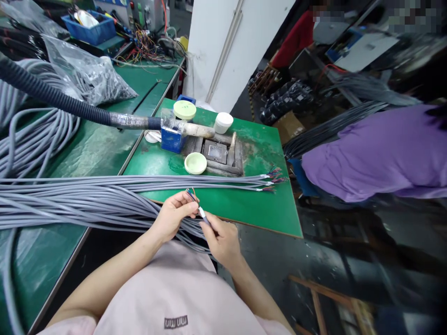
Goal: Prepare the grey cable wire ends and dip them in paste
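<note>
Close to my body, my right hand (221, 237) is closed round the grey jacket of a cable (203, 215), just behind its white-wrapped end. My left hand (178, 211) pinches the thin coloured wires (192, 195) that fan out of that same end. Beyond my hands, a row of grey cables (209, 180) lies across the green board, their stripped ends (274, 177) showing coloured strands at the right. A thicker bundle of grey cables (115, 207) runs from the left under my left wrist and hangs over the board's front edge.
A solder pot (215, 151) sits in a sooty frame, with a ribbed extraction hose (87, 111) reaching over beside it. Around it stand a pale green dish (195, 163), a white tub (223, 122) and a blue box (172, 139). A person in purple (380, 149) is at the right.
</note>
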Available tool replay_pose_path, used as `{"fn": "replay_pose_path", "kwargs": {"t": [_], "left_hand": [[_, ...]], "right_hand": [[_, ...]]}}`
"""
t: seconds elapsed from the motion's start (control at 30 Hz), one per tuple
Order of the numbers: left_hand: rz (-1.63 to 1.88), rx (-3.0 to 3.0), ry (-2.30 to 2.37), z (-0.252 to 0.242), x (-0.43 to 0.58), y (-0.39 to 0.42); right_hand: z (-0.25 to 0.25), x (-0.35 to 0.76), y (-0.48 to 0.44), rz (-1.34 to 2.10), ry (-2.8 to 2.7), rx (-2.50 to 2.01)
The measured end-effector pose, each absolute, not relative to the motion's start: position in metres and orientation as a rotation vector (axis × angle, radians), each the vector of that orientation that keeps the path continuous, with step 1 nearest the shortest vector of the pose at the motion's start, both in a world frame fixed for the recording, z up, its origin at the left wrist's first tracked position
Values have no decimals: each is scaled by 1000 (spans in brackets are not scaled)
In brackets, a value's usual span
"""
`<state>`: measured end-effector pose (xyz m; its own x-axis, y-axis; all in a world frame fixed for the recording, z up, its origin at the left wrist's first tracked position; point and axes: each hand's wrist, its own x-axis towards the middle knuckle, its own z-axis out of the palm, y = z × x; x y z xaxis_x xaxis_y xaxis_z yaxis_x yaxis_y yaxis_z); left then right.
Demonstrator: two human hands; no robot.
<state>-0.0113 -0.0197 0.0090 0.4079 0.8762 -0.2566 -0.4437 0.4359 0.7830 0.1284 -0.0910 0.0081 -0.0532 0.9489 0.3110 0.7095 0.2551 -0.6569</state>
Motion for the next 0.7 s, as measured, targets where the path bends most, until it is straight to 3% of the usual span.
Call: {"fn": "replay_pose_path", "kwargs": {"t": [0.17, 0.7], "left_hand": [[989, 693, 820, 10, -8, -18], [999, 491, 797, 5, 4, -21]], "right_hand": [[-4, 120, -86, 14, -1897, -1518], [-7, 118, -87, 373, -1614, -1593]]}}
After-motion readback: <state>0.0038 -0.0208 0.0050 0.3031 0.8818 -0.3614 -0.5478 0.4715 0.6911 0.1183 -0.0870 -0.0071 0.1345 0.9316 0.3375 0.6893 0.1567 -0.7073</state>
